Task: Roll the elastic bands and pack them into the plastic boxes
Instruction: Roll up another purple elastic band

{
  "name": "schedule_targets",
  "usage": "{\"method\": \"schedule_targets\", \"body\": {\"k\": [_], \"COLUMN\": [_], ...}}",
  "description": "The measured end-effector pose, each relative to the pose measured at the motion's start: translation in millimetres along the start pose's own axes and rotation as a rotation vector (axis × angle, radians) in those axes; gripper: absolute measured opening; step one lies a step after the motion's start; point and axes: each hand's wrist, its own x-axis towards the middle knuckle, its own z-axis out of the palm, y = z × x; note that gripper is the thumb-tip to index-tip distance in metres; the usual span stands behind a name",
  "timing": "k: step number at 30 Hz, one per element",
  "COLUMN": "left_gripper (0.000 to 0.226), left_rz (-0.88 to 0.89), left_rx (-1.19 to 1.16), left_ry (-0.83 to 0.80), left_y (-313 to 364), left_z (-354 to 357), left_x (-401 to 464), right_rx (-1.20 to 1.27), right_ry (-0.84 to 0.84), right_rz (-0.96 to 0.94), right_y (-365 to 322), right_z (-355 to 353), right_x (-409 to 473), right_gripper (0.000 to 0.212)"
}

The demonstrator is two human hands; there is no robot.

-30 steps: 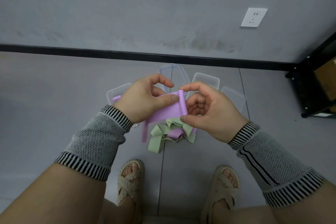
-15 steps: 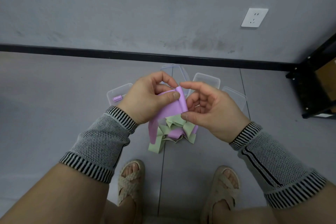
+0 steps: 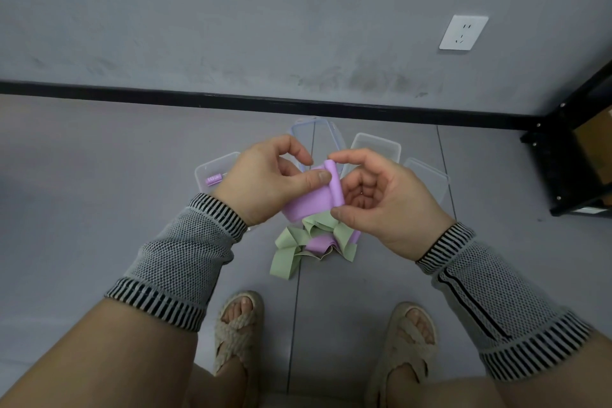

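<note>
1. While the purple band (image 3: 309, 200) is only partly rolled, both hands clamp it above the floor (image 3: 99, 175): the right hand (image 3: 381, 195) pinches the thin rolled end between forefinger and thumb, and the left hand (image 3: 268, 182) holds the flat, unrolled part with its thumb pressed on top.
2. What could go wrong, as I judge it — the roll is narrow and held only at its two ends, so a slack pinch could let the springy material unwind, or the layers could creep sideways into a cone too long for a box.
3. A loose tail hanging down could also catch the heap of green and purple bands (image 3: 311, 242) lying on the floor just beneath the hands.
4. Containers: the clear box (image 3: 215, 169) nearest the left hand holds one rolled purple band (image 3: 213, 179) — what else is in it is hidden by the hand.
5. Three more clear boxes sit toward the wall, (image 3: 311, 132), (image 3: 376, 146) and (image 3: 427, 175); nothing shows in them.
</note>
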Motion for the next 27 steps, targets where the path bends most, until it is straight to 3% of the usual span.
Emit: {"method": "schedule_targets", "body": {"k": [9, 16, 27], "left_gripper": [0.018, 0.018, 0.021], "left_rz": [0.020, 0.016, -0.030], "left_rx": [-0.166, -0.209, -0.030], "left_ry": [-0.008, -0.054, -0.073], "left_y": [6.2, 3.6, 2.0], "left_z": [7.5, 4.2, 2.0], "left_x": [-0.5, -1.2, -1.1], "right_rx": [-0.105, -0.022, -0.019], "right_ry": [0.001, -0.047, 0.027], "right_rz": [-0.038, -0.002, -0.012], "right_y": [-0.4, -2.7, -1.7], "right_z": [3.1, 2.7, -1.1], "right_x": [-0.1, -1.0, 0.0], "right_gripper": [0.059, 0.065, 0.058]}}
